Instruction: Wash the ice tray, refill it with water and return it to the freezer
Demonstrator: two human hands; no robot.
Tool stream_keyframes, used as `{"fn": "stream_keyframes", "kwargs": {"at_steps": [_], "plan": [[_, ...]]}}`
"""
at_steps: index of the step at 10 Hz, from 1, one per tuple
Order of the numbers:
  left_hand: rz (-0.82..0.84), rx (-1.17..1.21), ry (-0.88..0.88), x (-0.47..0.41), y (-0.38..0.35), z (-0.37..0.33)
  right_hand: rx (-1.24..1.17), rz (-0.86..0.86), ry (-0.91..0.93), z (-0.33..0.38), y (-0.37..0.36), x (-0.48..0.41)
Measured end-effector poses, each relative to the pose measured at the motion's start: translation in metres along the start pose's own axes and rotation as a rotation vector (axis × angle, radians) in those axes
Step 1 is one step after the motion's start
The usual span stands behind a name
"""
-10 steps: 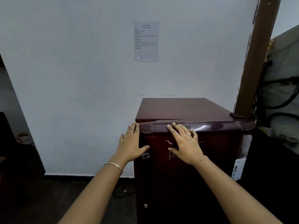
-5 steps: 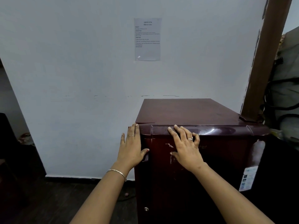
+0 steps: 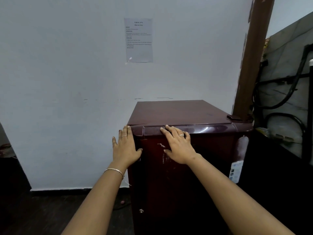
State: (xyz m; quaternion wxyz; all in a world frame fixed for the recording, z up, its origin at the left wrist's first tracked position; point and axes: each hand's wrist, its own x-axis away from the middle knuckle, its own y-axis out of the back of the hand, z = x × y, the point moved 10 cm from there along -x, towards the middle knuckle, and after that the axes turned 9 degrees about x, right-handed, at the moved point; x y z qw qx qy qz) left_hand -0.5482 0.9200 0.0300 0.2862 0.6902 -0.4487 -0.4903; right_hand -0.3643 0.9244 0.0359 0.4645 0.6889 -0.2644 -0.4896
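A small dark maroon fridge (image 3: 186,112) stands against the white wall, its door (image 3: 208,167) facing me and almost flush with the body. My left hand (image 3: 124,147) lies flat with spread fingers on the door's left edge, thumb hooked on the front. My right hand (image 3: 179,146) presses flat on the upper front of the door, fingertips over its rounded top lip. Neither hand holds anything. No ice tray is in view.
A printed sheet (image 3: 138,39) is stuck to the wall above the fridge. A brown wooden post (image 3: 250,61) rises at the fridge's right rear corner. Black hoses and a stone slab (image 3: 284,78) fill the right side. Dark floor lies left of the fridge.
The gap at the door's top left has narrowed as the door moved toward the body. Both hands stayed on the door; the view shifted slightly.
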Motion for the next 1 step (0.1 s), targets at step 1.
{"fn": "stream_keyframes", "kwargs": {"at_steps": [1], "plan": [[0.010,0.020,0.027,-0.0031,0.0052,-0.0016,-0.055,0.051,-0.032,-0.0086,0.0033,0.0183]]}}
